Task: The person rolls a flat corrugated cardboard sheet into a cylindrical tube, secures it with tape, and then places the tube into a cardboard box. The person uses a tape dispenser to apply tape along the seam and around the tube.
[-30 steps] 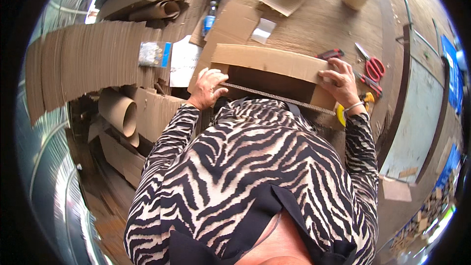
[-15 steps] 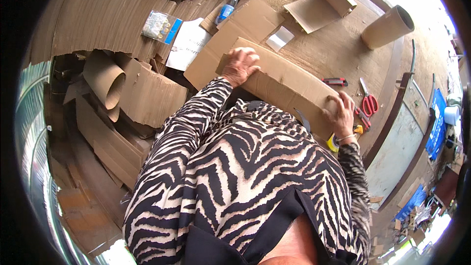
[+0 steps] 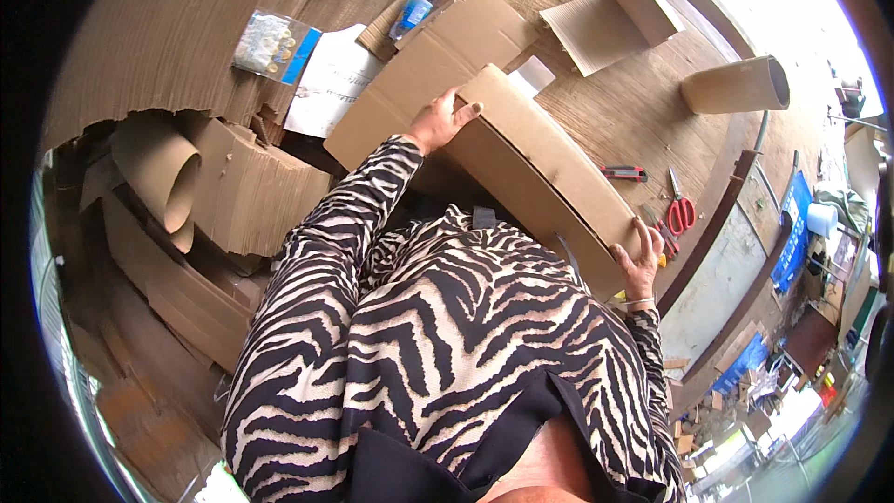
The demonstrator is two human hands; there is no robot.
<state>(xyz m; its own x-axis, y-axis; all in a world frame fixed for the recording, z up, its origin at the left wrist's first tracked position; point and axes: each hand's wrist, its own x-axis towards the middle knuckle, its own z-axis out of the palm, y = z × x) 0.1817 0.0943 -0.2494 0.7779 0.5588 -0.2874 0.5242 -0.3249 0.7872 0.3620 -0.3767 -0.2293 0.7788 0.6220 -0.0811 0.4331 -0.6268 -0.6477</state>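
In front of my body lies a long folded cardboard box (image 3: 557,160), tilted so that a slit between its top panel and front panel shows. My left hand (image 3: 441,121) grips its left end, thumb along the top edge and fingers curled behind. At the right end my right hand (image 3: 639,259) holds the corner, fingers over the top panel and thumb on the front. A wider flat cardboard sheet (image 3: 466,33) extends beyond the left end. The underside of the box is hidden.
Beside my right hand lie red-handled scissors (image 3: 682,214) and a red cutter knife (image 3: 624,173). A cardboard tube (image 3: 736,86) and a curled cardboard piece (image 3: 610,23) sit farther off. Stacked cardboard (image 3: 168,28), a bottle (image 3: 416,11) and a paper sheet (image 3: 328,82) are at the left.
The cardboard box has tipped up, so its top panel and the slit show more. Both hands have shifted their hold at its ends. The whole view has turned slightly.
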